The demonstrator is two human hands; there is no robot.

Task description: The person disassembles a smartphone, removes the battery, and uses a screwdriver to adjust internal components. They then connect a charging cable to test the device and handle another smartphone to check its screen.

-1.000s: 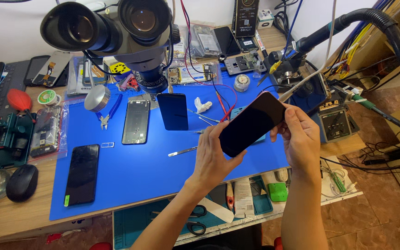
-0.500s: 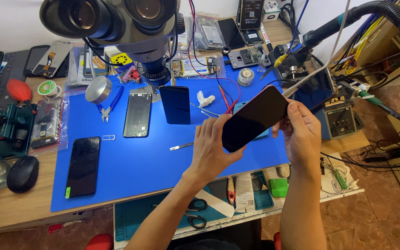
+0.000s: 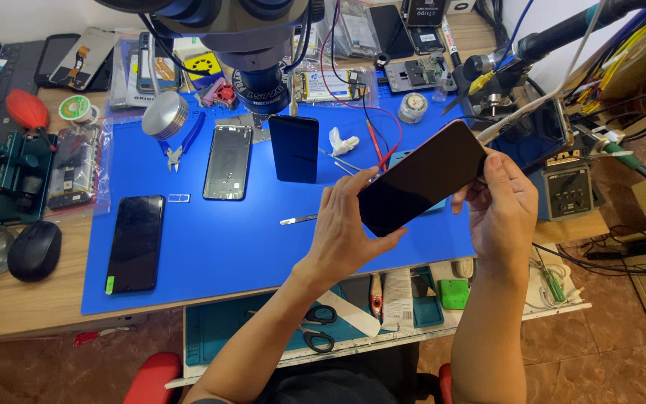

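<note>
Both hands hold a dark phone (image 3: 420, 187) tilted above the blue mat (image 3: 211, 247). Left hand (image 3: 345, 232) fingers curl under its lower end; right hand (image 3: 499, 209) grips the upper. Since a second ago it has barely shifted, only held for inspection.

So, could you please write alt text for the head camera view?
Both hands hold a black phone tilted above a blue work mat: left hand at its lower end, right hand at its upper end. A microscope, phone parts and tools lie around.

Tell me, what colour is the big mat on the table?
The mat is bright blue, seen clearly in the head view.
</note>
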